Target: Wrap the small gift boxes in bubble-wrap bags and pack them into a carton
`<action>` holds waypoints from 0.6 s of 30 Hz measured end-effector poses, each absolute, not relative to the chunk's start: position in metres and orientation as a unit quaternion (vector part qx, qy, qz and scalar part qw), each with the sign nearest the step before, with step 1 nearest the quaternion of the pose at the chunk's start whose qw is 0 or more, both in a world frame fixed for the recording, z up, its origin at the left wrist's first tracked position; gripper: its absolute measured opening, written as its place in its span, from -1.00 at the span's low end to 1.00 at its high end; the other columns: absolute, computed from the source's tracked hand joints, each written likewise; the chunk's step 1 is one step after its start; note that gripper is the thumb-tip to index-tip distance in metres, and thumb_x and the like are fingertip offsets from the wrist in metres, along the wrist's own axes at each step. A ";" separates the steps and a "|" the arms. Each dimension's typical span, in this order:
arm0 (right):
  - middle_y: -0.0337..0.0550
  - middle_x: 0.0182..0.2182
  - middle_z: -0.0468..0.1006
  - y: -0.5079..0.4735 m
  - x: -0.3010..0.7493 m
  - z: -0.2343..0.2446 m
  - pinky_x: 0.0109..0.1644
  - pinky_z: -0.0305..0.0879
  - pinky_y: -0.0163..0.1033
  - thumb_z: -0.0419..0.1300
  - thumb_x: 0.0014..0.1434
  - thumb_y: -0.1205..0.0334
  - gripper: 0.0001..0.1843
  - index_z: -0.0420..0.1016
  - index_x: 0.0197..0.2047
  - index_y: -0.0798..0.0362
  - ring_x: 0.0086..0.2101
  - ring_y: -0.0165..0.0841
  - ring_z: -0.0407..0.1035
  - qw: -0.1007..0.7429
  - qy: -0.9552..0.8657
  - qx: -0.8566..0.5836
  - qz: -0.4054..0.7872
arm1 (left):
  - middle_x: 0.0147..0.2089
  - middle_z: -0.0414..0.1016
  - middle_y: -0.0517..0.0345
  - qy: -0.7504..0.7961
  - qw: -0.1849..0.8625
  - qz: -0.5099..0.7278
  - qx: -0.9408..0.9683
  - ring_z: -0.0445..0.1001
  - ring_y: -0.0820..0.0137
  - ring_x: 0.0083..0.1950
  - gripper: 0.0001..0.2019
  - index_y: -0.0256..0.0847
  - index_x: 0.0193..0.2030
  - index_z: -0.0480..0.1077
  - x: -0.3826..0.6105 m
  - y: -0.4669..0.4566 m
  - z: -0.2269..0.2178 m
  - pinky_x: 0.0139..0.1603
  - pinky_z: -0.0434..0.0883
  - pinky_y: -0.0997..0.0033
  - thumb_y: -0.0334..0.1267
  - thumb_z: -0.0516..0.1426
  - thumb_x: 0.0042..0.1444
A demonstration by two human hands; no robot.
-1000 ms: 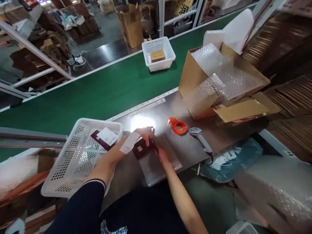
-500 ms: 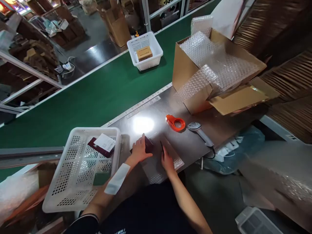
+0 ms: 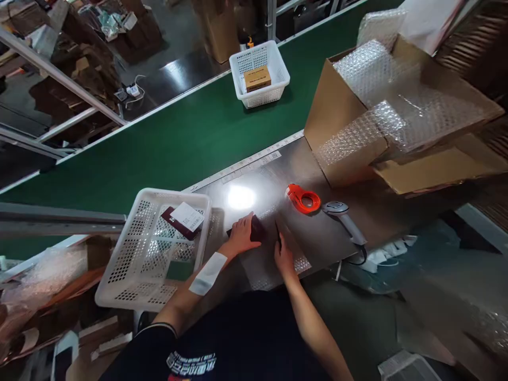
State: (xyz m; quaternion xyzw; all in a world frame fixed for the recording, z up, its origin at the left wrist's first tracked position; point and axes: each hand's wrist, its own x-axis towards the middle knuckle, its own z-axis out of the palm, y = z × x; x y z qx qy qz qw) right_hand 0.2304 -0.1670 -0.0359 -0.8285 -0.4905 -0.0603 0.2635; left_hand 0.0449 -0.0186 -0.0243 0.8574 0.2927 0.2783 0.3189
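Note:
My left hand (image 3: 243, 236) lies on a small dark maroon box (image 3: 257, 228) on the steel worktable (image 3: 317, 238), fingers pressed over it. My right hand (image 3: 284, 256) rests just right of it on a sheet of bubble wrap (image 3: 278, 264), with the fingers closed around a thin dark object that I cannot name. A white bandage (image 3: 208, 273) is stuck on my left forearm. A white perforated basket (image 3: 154, 248) stands at my left with another maroon box (image 3: 180, 222) bearing a white label in it.
An orange tape dispenser (image 3: 304, 198) and a grey barcode scanner (image 3: 343, 217) lie right of my hands. An open cardboard carton (image 3: 341, 111) stuffed with bubble wrap stands at the back right. On the green conveyor belt (image 3: 166, 143) sits a white basket (image 3: 260, 74) with a brown box.
My left hand has drawn back and settled flat on the maroon box. My right hand has stayed beside it on the bubble wrap. The camera view has shifted.

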 end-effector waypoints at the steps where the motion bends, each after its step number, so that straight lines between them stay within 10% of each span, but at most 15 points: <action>1: 0.30 0.30 0.46 -0.168 0.227 -0.030 0.36 0.35 0.05 -0.19 0.39 -0.02 -0.24 0.32 0.42 0.31 0.27 -0.10 0.41 0.263 -0.480 -0.835 -0.052 | 0.59 0.05 -0.36 0.290 0.331 0.281 0.853 0.14 -0.11 0.56 0.20 -0.29 0.60 -0.12 0.040 -0.014 -0.021 0.51 0.20 -0.04 0.00 0.45 -0.05; 8: 0.20 0.27 0.51 -0.189 0.205 0.008 0.34 0.34 0.05 -0.17 0.44 -0.03 -0.28 0.31 0.46 0.19 0.24 -0.07 0.42 0.234 -0.434 -0.867 -0.072 | 0.51 0.24 -0.20 0.252 0.339 0.298 0.856 0.25 -0.01 0.51 -0.24 -0.28 0.51 0.18 -0.009 0.043 0.016 0.51 0.22 0.03 -0.13 0.29 0.23; 18: 0.18 0.16 0.60 -0.146 0.172 0.030 0.13 0.44 -0.04 -0.14 0.49 0.26 -0.33 0.01 0.61 0.10 0.06 -0.06 0.58 -0.012 -0.458 -0.889 0.009 | 0.64 -0.13 -0.42 0.243 0.353 0.176 0.887 -0.08 -0.30 0.62 0.37 -0.24 0.65 -0.25 0.015 0.005 0.009 0.51 0.05 -0.44 0.09 0.49 -0.10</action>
